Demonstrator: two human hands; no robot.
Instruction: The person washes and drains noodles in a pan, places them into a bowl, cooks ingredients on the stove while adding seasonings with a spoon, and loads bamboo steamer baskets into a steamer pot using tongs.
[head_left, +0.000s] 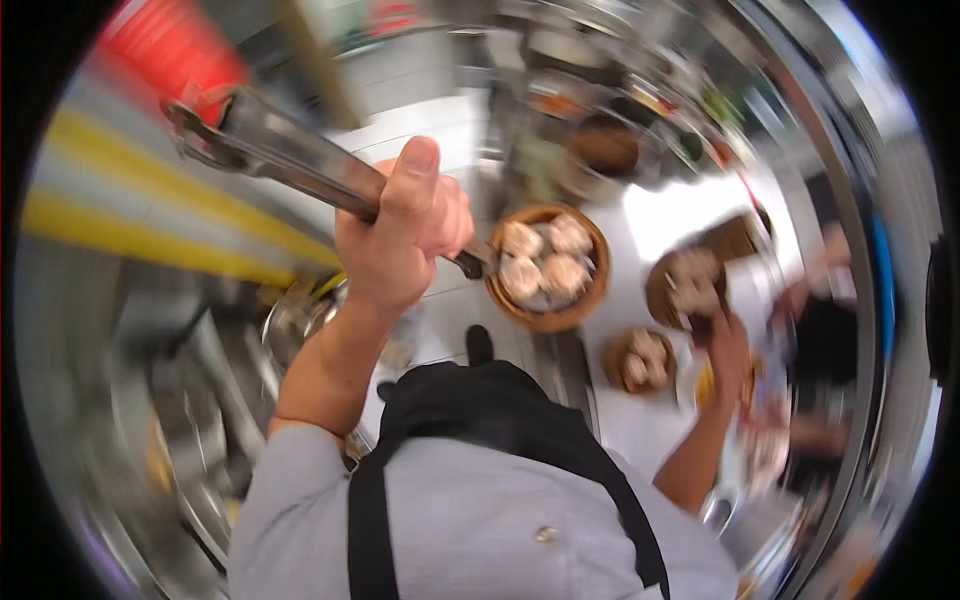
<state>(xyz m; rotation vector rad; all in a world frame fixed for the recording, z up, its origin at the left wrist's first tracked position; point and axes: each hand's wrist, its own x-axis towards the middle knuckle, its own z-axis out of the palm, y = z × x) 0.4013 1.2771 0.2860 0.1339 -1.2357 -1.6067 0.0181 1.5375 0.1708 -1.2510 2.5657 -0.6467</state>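
Note:
My left hand (405,235) is closed around a pair of metal tongs (300,165), thumb laid along the top. The tongs slant across the aisle, and their dark lower end meets the rim of a round bamboo steamer (545,318) that holds several pleated dumplings (565,277). Whether the tips clamp that rim cannot be made out. Over the counter on the right, my right hand (727,355) has its fingers at the near edge of another bamboo steamer (660,290) with pale dumplings (693,280) in it. Motion blurs those fingers, but they appear to grip the edge.
A smaller bamboo steamer (640,360) with dumplings stands on the white counter (620,400). Round pots (605,145) and ingredients crowd the far end. Another person's arm (825,255) reaches in from the right. Metal kitchenware (290,325) is at left, above a tiled floor (435,310).

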